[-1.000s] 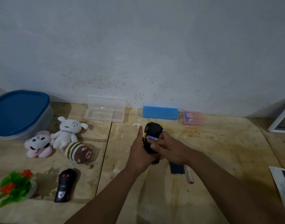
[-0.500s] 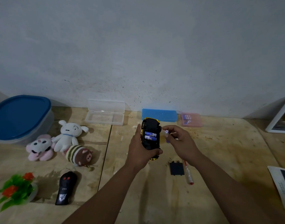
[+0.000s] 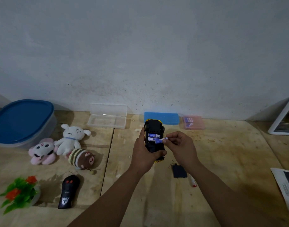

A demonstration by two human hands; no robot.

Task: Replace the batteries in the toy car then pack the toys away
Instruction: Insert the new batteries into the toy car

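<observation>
My left hand (image 3: 144, 153) grips the black and yellow toy car (image 3: 154, 128), held upside down above the table with its battery bay uncovered. Two blue batteries (image 3: 153, 135) lie in the bay. My right hand (image 3: 181, 147) pinches a third blue battery (image 3: 161, 140) at its right end, with its left end tilted down into the bay. The black battery cover (image 3: 179, 171) lies on the table below my right wrist. Beside it lies a small red-tipped screwdriver (image 3: 193, 181). A pink case with batteries (image 3: 194, 122) sits by the wall.
Three plush toys (image 3: 70, 140) lie at the left, with a black remote control (image 3: 68, 191) and a plastic plant (image 3: 20, 193) in front of them. A blue-lidded tub (image 3: 24, 120), an open clear case (image 3: 107, 117) and a blue case (image 3: 161, 117) line the wall. Papers (image 3: 286, 189) lie at the right edge.
My right hand lifted off the car's bay, drew back to the right with a battery, then brought it back to the bay, where its left end now dips in.
</observation>
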